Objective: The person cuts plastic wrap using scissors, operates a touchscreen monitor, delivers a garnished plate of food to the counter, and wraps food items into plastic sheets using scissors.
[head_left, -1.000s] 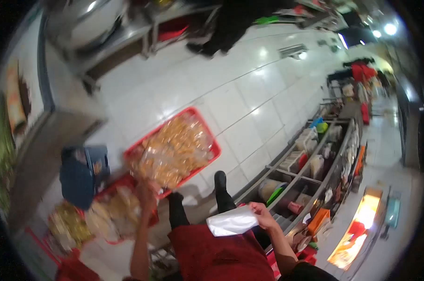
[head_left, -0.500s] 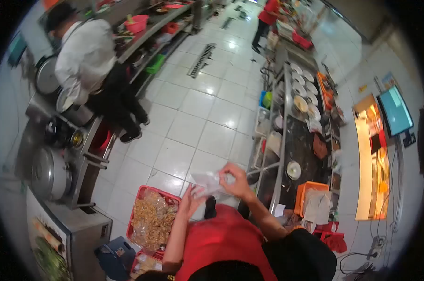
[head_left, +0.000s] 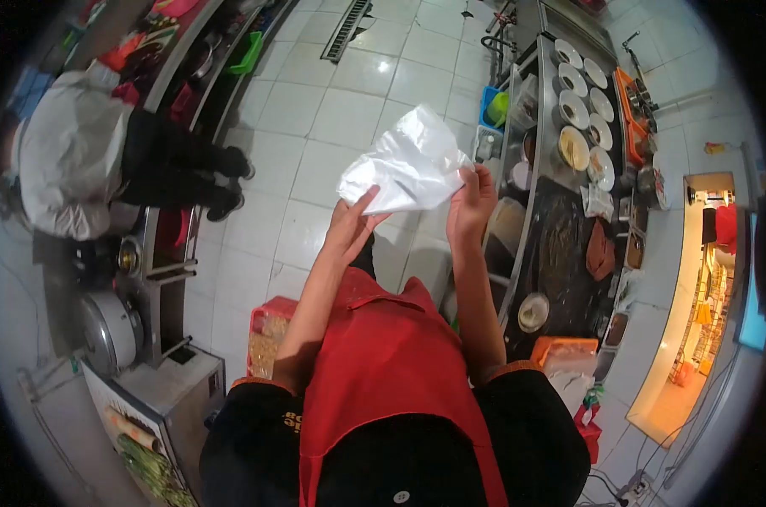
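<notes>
A clear plastic bag (head_left: pixel 413 160), shiny and spread out, is held up in front of my red apron (head_left: pixel 391 363). My left hand (head_left: pixel 349 224) grips its lower left edge between thumb and fingers. At the bag's right edge, my right hand (head_left: pixel 473 198) pinches the plastic. The bag looks thin and puffed at the top; no contents can be made out in it. Below my left forearm, partly hidden by it, stands a red crate (head_left: pixel 269 325) with bagged yellowish-brown food.
A person in a white shirt (head_left: pixel 70 160) bends over the left counter. On the right counter (head_left: pixel 556 253) are several white plates (head_left: pixel 573 110), a bowl (head_left: pixel 533 312) and an orange basket (head_left: pixel 565 345). A metal pot (head_left: pixel 104 329) stands at left. White tiled floor (head_left: pixel 341 127) lies between.
The bag has been spread wider and raised, my hands moving farther apart and away from my body. My view has tilted down, and the person at left bends lower.
</notes>
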Demonstrator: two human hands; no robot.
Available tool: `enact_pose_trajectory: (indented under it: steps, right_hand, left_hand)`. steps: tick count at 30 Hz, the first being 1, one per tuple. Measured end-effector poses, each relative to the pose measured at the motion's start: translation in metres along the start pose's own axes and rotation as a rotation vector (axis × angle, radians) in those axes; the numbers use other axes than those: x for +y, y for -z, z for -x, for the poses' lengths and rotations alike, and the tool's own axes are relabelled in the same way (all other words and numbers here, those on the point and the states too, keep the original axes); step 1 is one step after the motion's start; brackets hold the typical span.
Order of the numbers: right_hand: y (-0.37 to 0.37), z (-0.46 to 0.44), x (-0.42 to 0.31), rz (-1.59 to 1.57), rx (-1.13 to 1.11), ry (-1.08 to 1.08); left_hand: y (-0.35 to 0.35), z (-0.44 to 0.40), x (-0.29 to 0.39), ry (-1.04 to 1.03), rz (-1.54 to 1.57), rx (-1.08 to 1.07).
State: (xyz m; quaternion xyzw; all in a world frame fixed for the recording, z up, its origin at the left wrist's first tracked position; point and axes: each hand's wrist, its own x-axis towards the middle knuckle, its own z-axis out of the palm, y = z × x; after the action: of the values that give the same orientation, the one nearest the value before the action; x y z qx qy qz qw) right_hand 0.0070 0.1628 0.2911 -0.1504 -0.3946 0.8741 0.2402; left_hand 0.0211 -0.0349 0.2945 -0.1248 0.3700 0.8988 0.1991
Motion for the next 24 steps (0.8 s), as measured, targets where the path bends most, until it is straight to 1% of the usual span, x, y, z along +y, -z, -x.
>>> enact_pose_trajectory:
  steps: [2,3,4,5,6,7,8,9,10,11,12,13,14,15,16,18,20,22,23,24]
  right_hand:
    - [-0.022,-0.05,0.009,0.029,0.03,-0.117]
    - [-0.017,-0.077,0.02,0.022,0.078,-0.195]
    - [-0.014,-0.102,0.028,0.028,0.081,-0.196]
    - [-0.015,-0.129,0.037,-0.003,0.036,-0.323]
    - [-0.027,-0.154,0.039,-0.036,-0.01,-0.446]
    - [-0.033,-0.174,0.038,0.059,-0.047,-0.51]
    - [-0.035,-0.19,0.041,0.055,-0.024,-0.519]
    - [-0.038,-0.209,0.046,0.051,-0.052,-0.508]
    - [-0.04,-0.233,0.052,0.045,-0.085,-0.493]
    - [-0.043,-0.26,0.063,0.069,-0.202,-0.472]
    - [-0.045,-0.285,0.072,0.063,-0.196,-0.47]
    - [-0.047,-0.31,0.083,0.3,-0.269,-0.355]
    - [-0.058,-0.337,0.089,0.534,-0.344,-0.236]
    - [-0.058,-0.372,0.101,0.43,-0.332,-0.34]
    - [-0.061,-0.406,0.115,0.408,-0.375,-0.343]
    - [-0.072,-0.466,0.154,0.494,-0.361,-0.273]
    - [-0.075,-0.533,0.191,0.577,-0.541,-0.325]
    - [-0.109,-0.593,0.21,0.777,-0.549,-0.387]
    - [-0.118,-0.618,0.217,0.764,-0.572,-0.414]
    - [-0.134,-0.645,0.226,0.75,-0.588,-0.428]
  left_hand:
    - [0.011,-0.065,0.011,0.061,-0.022,0.039]
    - [0.009,-0.093,0.02,0.052,-0.128,0.133]
    - [0.007,-0.12,0.033,0.041,-0.294,0.188]
    - [-0.002,-0.145,0.052,0.04,-0.46,0.247]
    - [-0.023,-0.174,0.082,0.028,-0.463,0.24]
    - [-0.043,-0.196,0.106,-0.058,-0.598,0.172]
    - [-0.053,-0.213,0.117,-0.124,-0.734,0.105]
    - [-0.051,-0.242,0.132,-0.093,-0.974,0.102]
    - [-0.056,-0.272,0.141,-0.08,-0.984,0.101]
    - [-0.061,-0.302,0.149,-0.135,-0.934,-0.02]
    - [-0.069,-0.331,0.155,-0.197,-0.88,-0.142]
    - [-0.076,-0.358,0.161,-0.195,-0.886,-0.147]
    - [-0.084,-0.385,0.166,-0.225,-0.976,-0.228]
    - [-0.093,-0.412,0.173,-0.263,-1.071,-0.299]
    - [-0.098,-0.441,0.187,-0.319,-1.175,-0.346]
    - [-0.115,-0.493,0.205,-0.403,-1.213,-0.455]
    - [-0.123,-0.542,0.215,-0.506,-1.308,-0.374]
    - [-0.148,-0.578,0.253,-0.223,-1.265,-0.27]
    - [-0.148,-0.596,0.259,-0.21,-1.204,-0.199]
    - [-0.144,-0.615,0.271,-0.296,-1.288,-0.155]
